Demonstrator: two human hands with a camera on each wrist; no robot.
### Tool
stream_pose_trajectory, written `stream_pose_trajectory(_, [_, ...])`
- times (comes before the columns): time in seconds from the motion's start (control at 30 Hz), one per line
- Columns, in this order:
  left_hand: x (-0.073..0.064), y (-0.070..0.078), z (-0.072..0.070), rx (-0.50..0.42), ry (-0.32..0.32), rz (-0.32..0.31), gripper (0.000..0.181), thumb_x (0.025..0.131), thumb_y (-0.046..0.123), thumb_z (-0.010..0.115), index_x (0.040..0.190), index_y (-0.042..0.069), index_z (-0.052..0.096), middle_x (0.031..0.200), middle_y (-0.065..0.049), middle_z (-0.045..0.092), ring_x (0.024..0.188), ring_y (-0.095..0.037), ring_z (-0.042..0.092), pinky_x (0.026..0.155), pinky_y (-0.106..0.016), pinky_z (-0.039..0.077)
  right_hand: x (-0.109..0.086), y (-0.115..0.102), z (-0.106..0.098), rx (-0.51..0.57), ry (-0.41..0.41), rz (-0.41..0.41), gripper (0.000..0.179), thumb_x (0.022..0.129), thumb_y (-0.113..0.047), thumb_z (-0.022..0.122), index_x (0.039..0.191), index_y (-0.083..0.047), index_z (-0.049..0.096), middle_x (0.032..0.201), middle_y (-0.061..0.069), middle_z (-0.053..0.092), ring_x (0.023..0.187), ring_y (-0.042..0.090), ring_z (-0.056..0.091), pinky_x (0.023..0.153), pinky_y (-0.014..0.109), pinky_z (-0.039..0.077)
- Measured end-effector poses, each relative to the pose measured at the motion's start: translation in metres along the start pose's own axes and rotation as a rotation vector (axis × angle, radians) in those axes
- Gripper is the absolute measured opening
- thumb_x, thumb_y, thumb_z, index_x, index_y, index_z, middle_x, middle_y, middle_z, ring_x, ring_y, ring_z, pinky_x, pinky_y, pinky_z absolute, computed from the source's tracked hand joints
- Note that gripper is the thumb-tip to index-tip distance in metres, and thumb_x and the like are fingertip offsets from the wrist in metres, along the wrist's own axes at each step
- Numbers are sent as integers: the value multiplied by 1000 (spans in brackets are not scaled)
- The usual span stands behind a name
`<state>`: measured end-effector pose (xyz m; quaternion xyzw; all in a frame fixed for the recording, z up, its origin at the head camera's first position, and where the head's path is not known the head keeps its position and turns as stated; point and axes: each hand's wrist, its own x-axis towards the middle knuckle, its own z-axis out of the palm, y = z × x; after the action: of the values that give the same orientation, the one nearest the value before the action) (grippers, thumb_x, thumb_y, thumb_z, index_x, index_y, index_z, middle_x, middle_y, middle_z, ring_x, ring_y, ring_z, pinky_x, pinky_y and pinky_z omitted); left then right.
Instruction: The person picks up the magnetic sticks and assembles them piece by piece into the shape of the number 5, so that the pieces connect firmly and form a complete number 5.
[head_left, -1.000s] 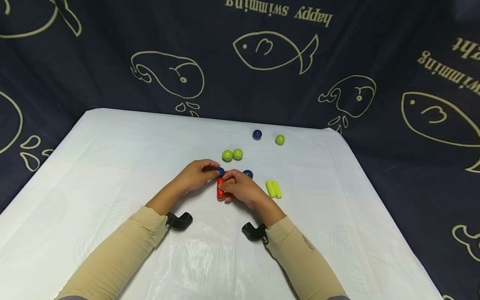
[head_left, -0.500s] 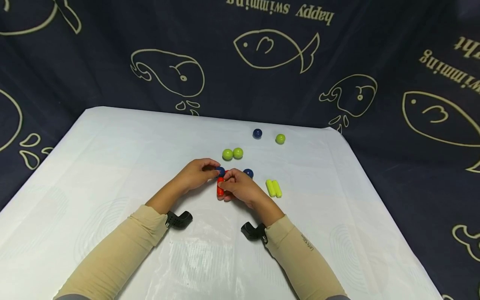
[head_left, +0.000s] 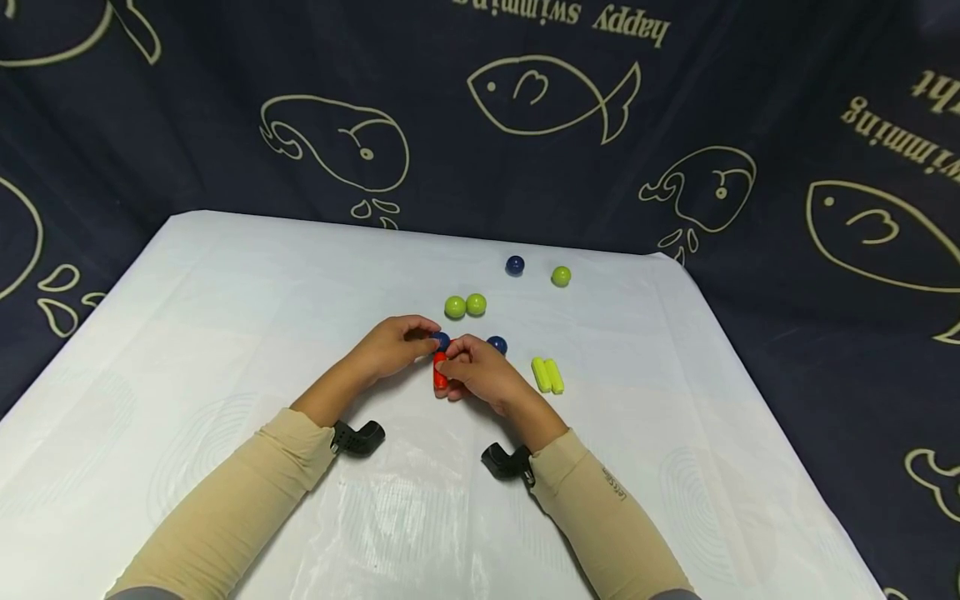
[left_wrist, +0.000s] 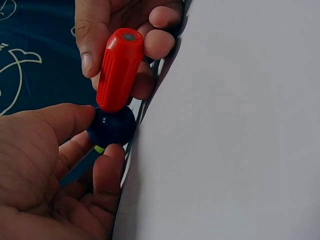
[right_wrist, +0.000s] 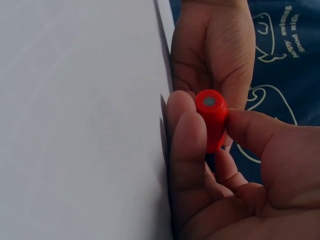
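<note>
Between its thumb and fingers my left hand pinches a dark blue ball. My right hand grips a red magnetic rod with its thumb and fingers. One end of the rod meets the ball in the left wrist view. A grey metal disc shows at its free end. Just beyond my right hand sits a second blue ball, partly covered by it. Another bit of red peeks out between the two blue balls, mostly hidden by my right fingers.
Two yellow-green rods lie side by side to the right of my right hand. Farther back are two touching green balls, a lone blue ball and a lone green ball. A dark curtain hangs behind the white table.
Both hands keep their hold on the blue ball and the red rod, almost in place. The whole head view has shifted up slightly.
</note>
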<state>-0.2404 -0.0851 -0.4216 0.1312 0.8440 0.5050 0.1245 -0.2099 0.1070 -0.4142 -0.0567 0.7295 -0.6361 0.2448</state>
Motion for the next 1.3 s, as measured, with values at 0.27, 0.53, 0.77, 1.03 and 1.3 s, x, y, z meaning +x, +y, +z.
stream_pose_trajectory(0.27, [-1,3,-1,0,3,6,32,95,19,65,125,6,65,115,-10,65,93,-22,59,75,-31,51,1,-1,1,6,7,-2,16,97,-2,59,107,1,47,84,12,65,71,20,70,58,25,54])
stream_pose_trajectory(0.53, [-1,3,-2,-2,-3,5,33,96,21,65,125,6,65,115,-10,65,92,-22,60,75,-31,51,1,0,1,1,3,-5,16,97,-2,57,109,2,47,87,15,66,70,21,71,59,25,55])
stream_pose_trajectory(0.77, [-2,3,-2,4,2,4,34,95,23,66,125,6,65,115,-10,65,95,-22,58,77,-31,50,2,0,1,-5,2,-6,16,97,-2,57,109,2,47,88,15,66,69,20,71,59,25,54])
stream_pose_trajectory(1.03, [-2,4,-2,14,7,2,32,95,22,65,124,7,66,115,-9,66,100,-24,58,84,-35,49,0,-2,2,-13,-8,-11,19,97,-3,57,111,3,46,87,15,67,68,19,70,57,25,54])
stream_pose_trajectory(1.3, [-1,2,0,35,15,8,32,95,21,65,123,7,66,112,-8,66,105,-25,58,96,-41,43,-1,-1,2,-21,-8,-11,20,96,-3,58,112,4,47,87,15,68,68,19,70,57,25,53])
